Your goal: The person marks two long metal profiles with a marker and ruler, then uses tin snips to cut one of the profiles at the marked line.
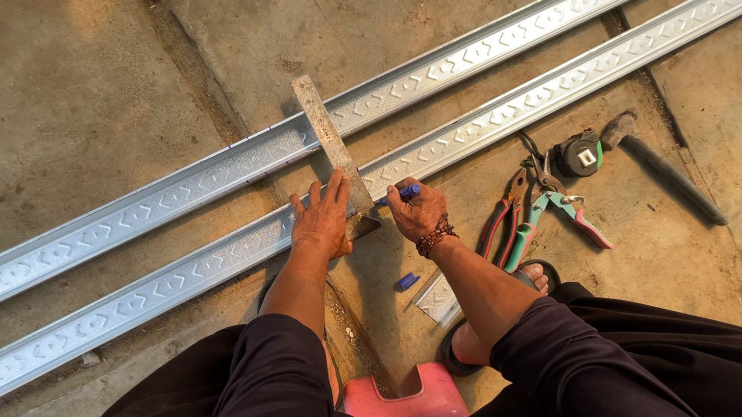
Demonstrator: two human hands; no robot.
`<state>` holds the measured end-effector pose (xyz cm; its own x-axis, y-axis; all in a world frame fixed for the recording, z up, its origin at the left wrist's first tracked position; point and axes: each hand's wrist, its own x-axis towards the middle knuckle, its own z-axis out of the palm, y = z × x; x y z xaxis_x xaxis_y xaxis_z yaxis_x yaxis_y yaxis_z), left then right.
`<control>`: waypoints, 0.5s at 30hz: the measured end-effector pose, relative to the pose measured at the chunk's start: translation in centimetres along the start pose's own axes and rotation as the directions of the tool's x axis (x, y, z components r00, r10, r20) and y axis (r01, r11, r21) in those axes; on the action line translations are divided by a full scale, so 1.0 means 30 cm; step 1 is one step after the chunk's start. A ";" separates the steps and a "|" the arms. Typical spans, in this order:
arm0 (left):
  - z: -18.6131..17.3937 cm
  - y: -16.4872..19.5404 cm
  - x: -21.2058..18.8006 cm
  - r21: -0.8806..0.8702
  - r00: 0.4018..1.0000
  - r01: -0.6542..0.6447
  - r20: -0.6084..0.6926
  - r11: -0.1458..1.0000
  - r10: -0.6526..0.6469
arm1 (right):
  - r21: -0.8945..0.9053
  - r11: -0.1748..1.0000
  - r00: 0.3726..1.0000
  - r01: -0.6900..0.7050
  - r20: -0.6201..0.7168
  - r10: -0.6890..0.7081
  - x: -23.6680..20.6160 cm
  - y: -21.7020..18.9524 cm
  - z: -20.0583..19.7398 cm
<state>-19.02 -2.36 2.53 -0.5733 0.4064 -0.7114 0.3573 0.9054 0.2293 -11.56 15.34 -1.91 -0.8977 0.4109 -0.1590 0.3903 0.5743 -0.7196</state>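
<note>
Just right of your right hand (pixel 416 211) lie 2 pairs of snips, 1 red-handled (pixel 503 217) and 1 green-handled (pixel 554 207), with a tape measure (pixel 579 155) beyond them and a hammer (pixel 662 167) farther right. Below that hand, a blue pen cap (pixel 406 281) and a short metal offcut (pixel 435 299) rest on the concrete floor (pixel 58 109), near your sandalled foot (pixel 497 317) and the red stool (pixel 407 406). 2 long embossed metal channels run side by side across the floor, the far channel (pixel 188 183) beyond your fingers and the near channel (pixel 155 287) under both hands. Your left hand (pixel 323 218) lies flat, fingers spread, pressing the steel square (pixel 332 150) down across both channels. Your right hand is closed on a blue marker (pixel 403 193), whose tip meets the near channel just beside the square's edge. Both forearms reach forward from your knees, wrists low, a bead bracelet (pixel 435 236) on the right 1.
</note>
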 end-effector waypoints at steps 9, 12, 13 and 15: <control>-0.014 0.004 -0.012 -0.003 1.000 -0.004 0.000 1.000 0.004 | 0.022 0.998 0.998 0.062 -0.018 -0.062 0.011 -0.059 -0.016; -0.018 0.007 -0.013 0.004 1.000 0.002 0.012 1.000 -0.002 | 0.210 0.969 0.990 0.129 -0.081 -0.114 0.036 -0.098 -0.028; -0.018 0.008 -0.015 0.006 1.000 0.006 0.020 1.000 -0.006 | 0.210 0.972 0.992 0.109 -0.086 -0.093 0.042 -0.104 -0.031; -0.016 0.006 -0.016 0.011 1.000 -0.003 0.020 1.000 0.003 | 0.209 0.975 0.993 0.069 -0.105 -0.048 0.051 -0.098 -0.032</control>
<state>-19.04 -2.34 3.23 -0.5570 0.4068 -0.7241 0.3676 0.9025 0.2243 -13.88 14.95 0.61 -0.8890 0.4548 -0.0530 0.2762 0.4404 -0.8543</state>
